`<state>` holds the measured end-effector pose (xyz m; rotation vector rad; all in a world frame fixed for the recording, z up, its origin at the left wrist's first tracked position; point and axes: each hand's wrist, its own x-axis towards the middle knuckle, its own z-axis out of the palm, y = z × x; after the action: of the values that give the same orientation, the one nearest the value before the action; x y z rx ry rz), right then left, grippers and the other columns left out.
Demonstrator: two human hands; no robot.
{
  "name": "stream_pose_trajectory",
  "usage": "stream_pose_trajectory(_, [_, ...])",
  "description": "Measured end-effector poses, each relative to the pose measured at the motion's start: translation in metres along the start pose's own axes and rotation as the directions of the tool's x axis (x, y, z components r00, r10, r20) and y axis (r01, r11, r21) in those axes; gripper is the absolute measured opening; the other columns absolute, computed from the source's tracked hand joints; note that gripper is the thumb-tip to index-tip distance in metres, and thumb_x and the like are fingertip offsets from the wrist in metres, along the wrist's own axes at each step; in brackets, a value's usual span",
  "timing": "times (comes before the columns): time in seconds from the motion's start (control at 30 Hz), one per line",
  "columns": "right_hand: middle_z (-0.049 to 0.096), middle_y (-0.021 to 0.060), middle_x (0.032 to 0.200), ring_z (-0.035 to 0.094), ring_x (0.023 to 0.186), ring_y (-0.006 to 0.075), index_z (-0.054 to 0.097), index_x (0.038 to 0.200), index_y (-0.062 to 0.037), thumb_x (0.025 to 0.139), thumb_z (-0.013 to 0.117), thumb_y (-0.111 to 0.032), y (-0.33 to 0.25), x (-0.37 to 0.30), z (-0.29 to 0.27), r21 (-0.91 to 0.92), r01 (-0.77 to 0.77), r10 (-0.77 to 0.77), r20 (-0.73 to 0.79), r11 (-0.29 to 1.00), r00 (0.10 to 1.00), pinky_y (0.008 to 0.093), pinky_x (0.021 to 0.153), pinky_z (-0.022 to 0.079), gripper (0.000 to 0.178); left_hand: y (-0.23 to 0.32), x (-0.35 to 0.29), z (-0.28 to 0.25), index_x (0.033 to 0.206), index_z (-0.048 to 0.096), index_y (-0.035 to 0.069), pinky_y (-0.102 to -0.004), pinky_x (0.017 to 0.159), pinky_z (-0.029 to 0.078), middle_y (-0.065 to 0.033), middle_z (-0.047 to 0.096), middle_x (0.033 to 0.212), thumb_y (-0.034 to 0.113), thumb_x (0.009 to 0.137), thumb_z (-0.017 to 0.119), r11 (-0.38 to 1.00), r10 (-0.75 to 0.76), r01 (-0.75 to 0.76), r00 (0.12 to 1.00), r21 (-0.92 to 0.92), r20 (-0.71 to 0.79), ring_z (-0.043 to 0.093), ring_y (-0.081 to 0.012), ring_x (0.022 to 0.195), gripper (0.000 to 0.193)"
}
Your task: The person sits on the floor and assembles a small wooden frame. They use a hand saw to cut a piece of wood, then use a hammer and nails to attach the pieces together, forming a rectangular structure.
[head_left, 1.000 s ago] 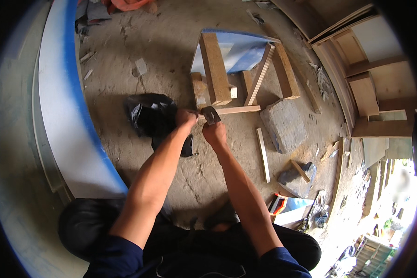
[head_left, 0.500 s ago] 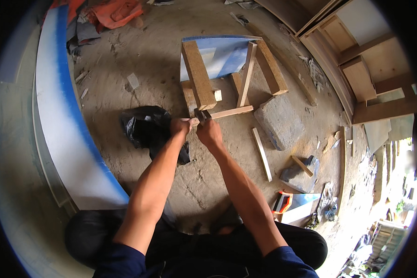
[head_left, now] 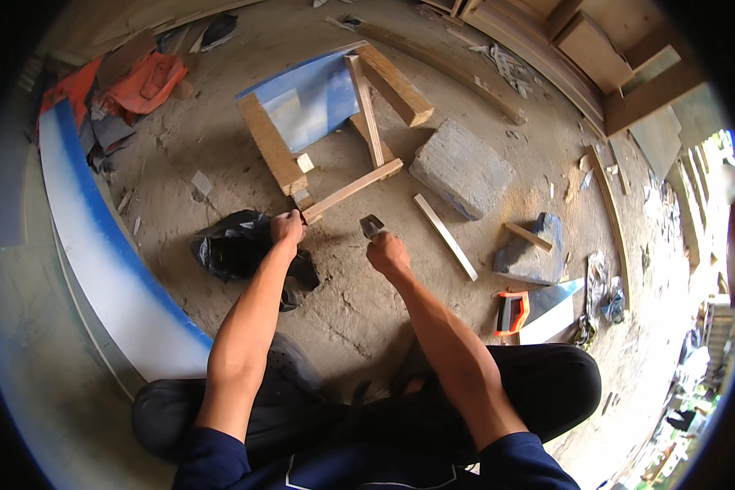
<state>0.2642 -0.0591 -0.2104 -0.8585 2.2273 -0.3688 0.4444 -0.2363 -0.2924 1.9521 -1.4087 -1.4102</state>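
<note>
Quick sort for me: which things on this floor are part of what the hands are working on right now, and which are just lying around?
In use:
- left hand at the end of the wooden frame
- right hand gripping a hammer

Lying about:
- black plastic bag
- concrete block
- loose wooden strip
- handsaw
- orange cloth

The frame (head_left: 335, 122), centre top, is raw, matt, unpainted wood, with a smooth blue panel (head_left: 314, 102) behind it. The hammer (head_left: 372, 225) head at centre is dull grey metal. The bag (head_left: 237, 245), left of centre, is glossy, crumpled black plastic. The block (head_left: 463, 167), upper right, is rough grey stone. The floor (head_left: 367, 302) is rough, dusty concrete. The saw (head_left: 539, 310), right, has a bare metal blade and an orange plastic handle.
</note>
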Motion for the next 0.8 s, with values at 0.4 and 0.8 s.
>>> stream_pose_trajectory(0.4, [0.067, 0.0241, 0.092, 0.065, 0.088, 0.0441, 0.056, 0.106, -0.0072, 0.090, 0.053, -0.033, 0.058, -0.013, 0.025, 0.098, -0.055, 0.060, -0.041, 0.994, 0.997, 0.0519, 0.075, 0.052, 0.031, 0.039, -0.082, -0.003, 0.103, 0.069, 0.009, -0.0406, 0.080, 0.051, -0.0036, 0.062, 0.106, 0.019, 0.089, 0.063, 0.278, 0.683, -0.644, 0.654, 0.713, 0.325, 0.060, -0.0287, 0.100, 0.018])
stream_pose_trajectory(0.8, [0.068, 0.0226, 0.092, 0.067, 0.087, 0.0416, 0.053, 0.109, -0.0058, 0.092, 0.050, -0.028, 0.061, -0.013, 0.034, 0.073, -0.010, 0.007, 0.040, 0.997, 0.999, 0.0499, 0.073, 0.053, 0.028, 0.045, -0.105, 0.019, 0.110, 0.065, 0.007, -0.0408, 0.085, 0.049, -0.0059, 0.057, 0.111, 0.025, 0.084, 0.070, 0.249, 0.605, -0.557, 0.729, 0.793, 0.321, 0.055, -0.0283, 0.104, 0.033])
